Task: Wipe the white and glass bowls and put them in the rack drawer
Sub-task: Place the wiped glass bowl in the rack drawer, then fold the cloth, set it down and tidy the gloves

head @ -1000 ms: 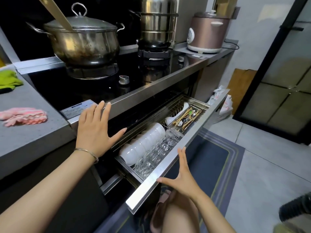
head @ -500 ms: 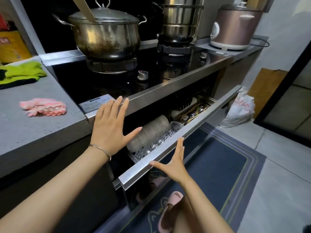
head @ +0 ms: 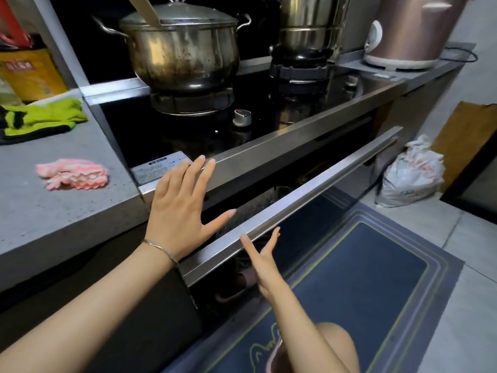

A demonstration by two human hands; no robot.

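Note:
The rack drawer (head: 309, 192) under the stove stands only a narrow gap out from the cabinet, its steel front rail running from lower left to upper right. The white and glass bowls inside are hidden in the dark gap. My right hand (head: 265, 258) is open, with straight fingers against the drawer's front just below the rail. My left hand (head: 181, 208) is open with spread fingers, held flat in front of the stove's steel front edge (head: 269, 154) above the drawer's left end.
A large lidded pot (head: 183, 49) and a steel steamer (head: 309, 22) stand on the black hob. A rice cooker (head: 411, 30) is at the far right. Pink cloth (head: 75, 173) and green cloth (head: 43, 117) lie on the grey counter. A plastic bag (head: 411, 179) and a blue mat (head: 363, 278) are on the floor.
The drawer has slid in from wide open to nearly closed, with my right hand pushing its front. The bowls and cutlery have gone out of sight. My left hand stayed by the stove edge.

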